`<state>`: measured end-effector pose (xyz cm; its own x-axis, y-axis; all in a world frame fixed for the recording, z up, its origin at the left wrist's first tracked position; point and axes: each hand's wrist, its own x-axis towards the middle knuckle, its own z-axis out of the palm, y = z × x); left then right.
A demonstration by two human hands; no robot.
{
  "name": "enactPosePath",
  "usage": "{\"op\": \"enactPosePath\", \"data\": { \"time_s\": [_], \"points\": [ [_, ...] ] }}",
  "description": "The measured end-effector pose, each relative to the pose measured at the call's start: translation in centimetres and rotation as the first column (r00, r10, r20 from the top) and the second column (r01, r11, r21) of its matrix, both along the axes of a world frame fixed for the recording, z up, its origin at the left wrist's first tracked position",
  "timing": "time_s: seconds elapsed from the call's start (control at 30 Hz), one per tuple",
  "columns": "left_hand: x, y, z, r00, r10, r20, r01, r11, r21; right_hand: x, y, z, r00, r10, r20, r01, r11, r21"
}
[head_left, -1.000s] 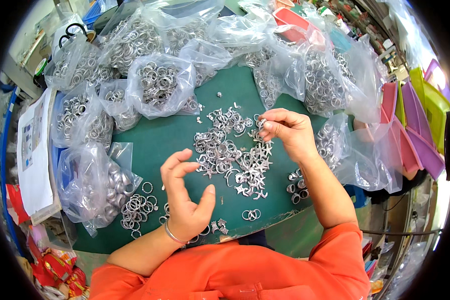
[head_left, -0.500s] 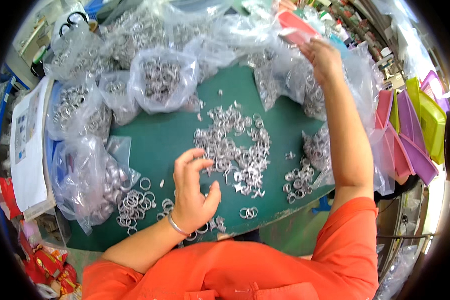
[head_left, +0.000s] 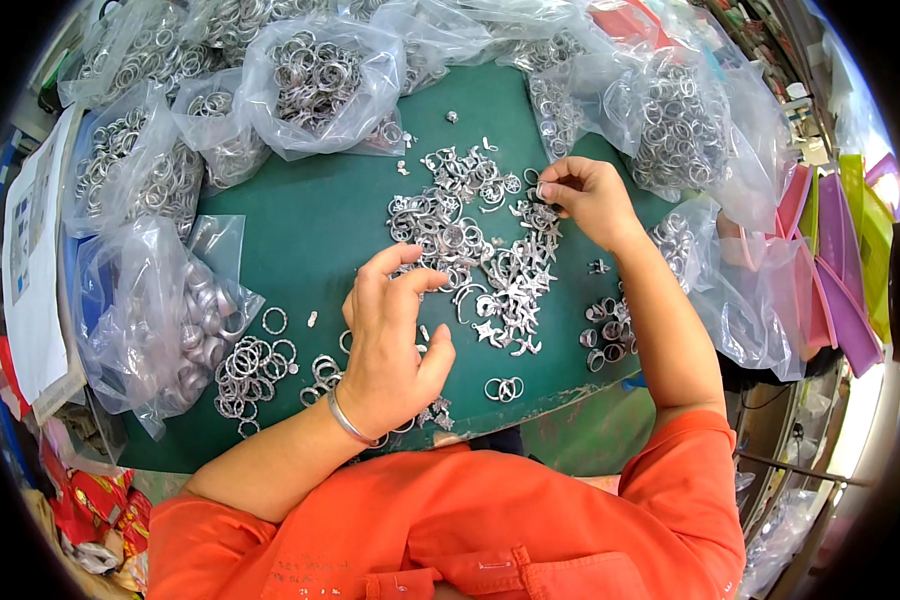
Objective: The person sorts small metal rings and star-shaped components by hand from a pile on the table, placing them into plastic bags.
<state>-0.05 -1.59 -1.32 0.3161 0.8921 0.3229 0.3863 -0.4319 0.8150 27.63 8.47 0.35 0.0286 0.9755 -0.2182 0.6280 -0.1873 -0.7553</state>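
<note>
A loose pile of silver-coloured rings [head_left: 450,235], some star-shaped, lies mid-table on the green tabletop [head_left: 315,215]. At the pile's upper right edge, my right hand [head_left: 592,203] is closed in a pinch on a ring [head_left: 533,183], whose lower part its fingertips hide. My left hand [head_left: 385,345], with a bangle on its wrist, hovers by the pile's lower left side. Its fingers are apart and curved, with nothing held. Plain rings [head_left: 253,375] lie in a heap left of that hand, and a few interlocked rings [head_left: 504,389] sit near the front edge.
Clear plastic bags of rings line the left and back, including an open bag [head_left: 320,85] and a knotted bag [head_left: 155,320]. Another full bag [head_left: 680,130] stands at the right, above a group of wide rings [head_left: 610,330]. Coloured plastic trays [head_left: 840,235] are stacked far right.
My right hand has come back from the bags and pink tray at the upper right to the ring pile, now pinching a ring. My left hand stays nearly in place. The view has shifted slightly.
</note>
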Motion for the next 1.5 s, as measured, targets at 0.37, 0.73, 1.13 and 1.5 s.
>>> {"op": "enactPosePath", "data": {
  "time_s": [0.37,0.73,1.13,1.5],
  "points": [
    [0.4,0.1,1.5,0.475,0.431,0.767,0.622,0.453,-0.639,-7.8,-4.5,5.2,0.785,0.606,0.128,-0.603,0.7,0.382],
    [-0.3,0.7,-0.3,0.484,0.427,0.764,0.7,0.335,-0.63,-1.4,-2.5,3.1,0.913,0.192,0.36,-0.204,0.979,-0.006],
    [-0.2,0.7,-1.2,0.395,0.457,0.797,0.757,0.33,-0.564,-1.4,1.1,-0.5,0.937,0.049,0.346,-0.129,0.969,0.212],
    [-0.2,0.8,-1.5,0.383,0.441,0.811,0.767,0.338,-0.546,-3.5,0.3,-0.1,0.93,0.129,0.343,-0.2,0.963,0.181]
  ]
}}
